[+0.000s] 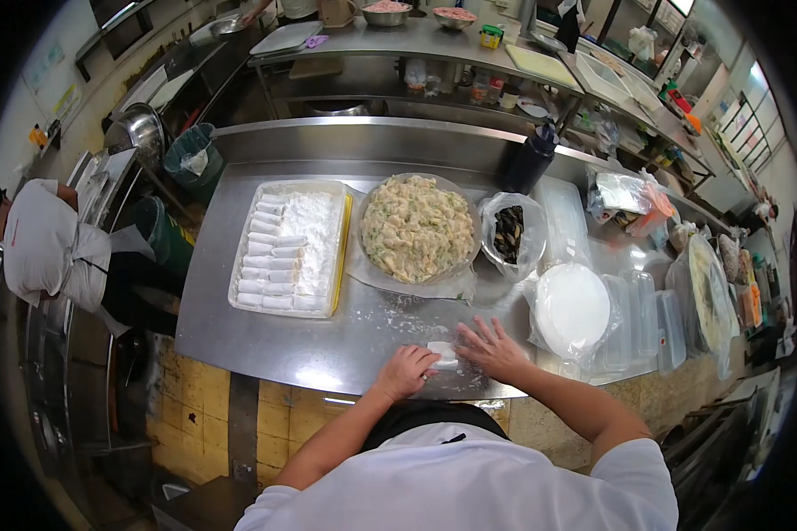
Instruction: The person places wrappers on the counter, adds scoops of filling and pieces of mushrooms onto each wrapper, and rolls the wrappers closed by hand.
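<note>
Near the table's front edge lies a small white wrapper [443, 356], partly folded over. My left hand [404, 373] has its fingers curled together on the wrapper's left end. To the right of it, my right hand [496, 352] is open, fingers spread and close over the steel, the thumb side beside the wrapper. Behind, a large bowl [356, 232] is heaped with pale chunky filling [418, 227] with green bits. A white tray [236, 257] at the left holds finished white rolls [279, 301] in rows, and white powder [314, 234].
A plastic-lined bowl [537, 234] of dark pieces and a dark bottle [531, 161] stand behind right. A stack of round white wrappers [572, 310] and clear plastic containers [617, 323] sit at the right. Another person [49, 239] works at the far left.
</note>
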